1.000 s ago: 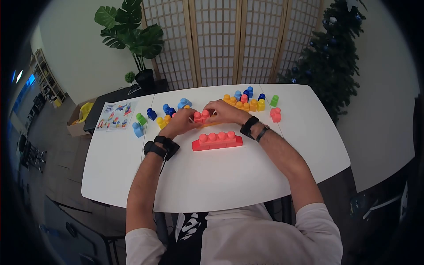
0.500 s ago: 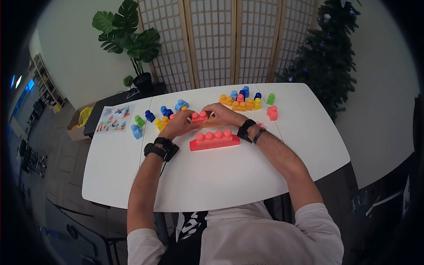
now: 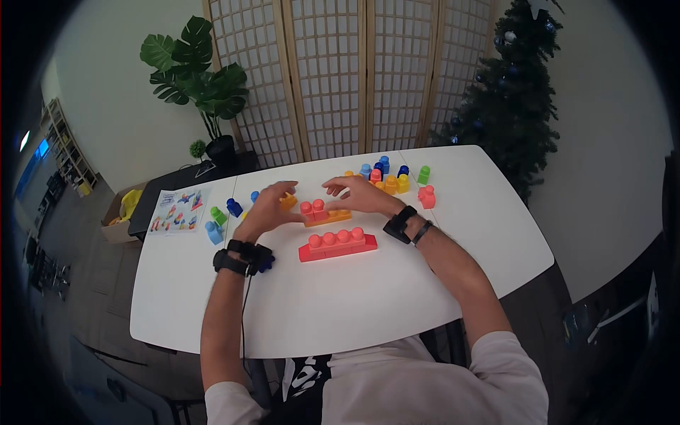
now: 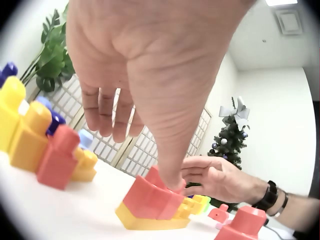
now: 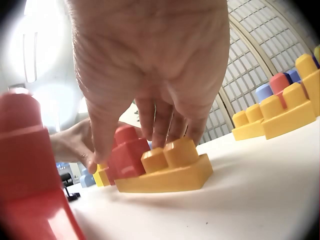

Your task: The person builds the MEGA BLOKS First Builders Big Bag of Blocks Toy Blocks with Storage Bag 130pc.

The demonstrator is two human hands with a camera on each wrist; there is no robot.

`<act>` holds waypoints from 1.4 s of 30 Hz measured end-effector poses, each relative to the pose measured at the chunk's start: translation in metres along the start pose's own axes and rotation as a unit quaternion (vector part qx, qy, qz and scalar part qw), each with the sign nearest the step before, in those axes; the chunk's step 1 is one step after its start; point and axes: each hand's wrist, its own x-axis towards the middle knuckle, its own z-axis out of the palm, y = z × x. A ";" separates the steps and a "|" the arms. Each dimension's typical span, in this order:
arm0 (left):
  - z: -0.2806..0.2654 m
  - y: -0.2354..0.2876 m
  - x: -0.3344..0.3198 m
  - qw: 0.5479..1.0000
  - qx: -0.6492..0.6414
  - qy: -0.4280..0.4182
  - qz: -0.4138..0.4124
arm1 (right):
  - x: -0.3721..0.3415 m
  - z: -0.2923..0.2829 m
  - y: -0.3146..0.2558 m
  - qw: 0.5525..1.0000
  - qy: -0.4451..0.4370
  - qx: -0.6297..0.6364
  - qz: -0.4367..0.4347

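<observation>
Near the middle of the white table (image 3: pixel 425 262), a red two-stud block (image 3: pixel 313 210) sits on the left part of an orange block (image 5: pixel 170 184), whose right-hand studs are bare. My left hand (image 3: pixel 268 210) is beside its left side, fingers spread, thumb tip right at the red block in the left wrist view. On the other side, my right hand (image 3: pixel 363 195) arches loosely with thumb and fingers apart, gripping nothing. Closer to my body lies a long red piece (image 3: pixel 338 245) with sloped ends and a row of studs on top.
Blue, yellow, orange and red blocks (image 3: pixel 391 185) stand at the back right, with a green block (image 3: pixel 424 174) and a pink-red piece (image 3: pixel 426 197) beyond. To the left are green and blue blocks (image 3: pixel 214 232) and a printed sheet (image 3: pixel 177 211). A dark blue block (image 3: pixel 266 263) shows by my left wrist.
Both hands held the red block between their fingers before. Now the fingers have spread away from it, the left hand moving left, and it stays on the orange block.
</observation>
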 end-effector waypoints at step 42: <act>0.034 0.036 0.049 0.996 0.043 -0.052 0.061 | -0.010 -0.095 0.034 0.960 0.098 -0.263 -0.011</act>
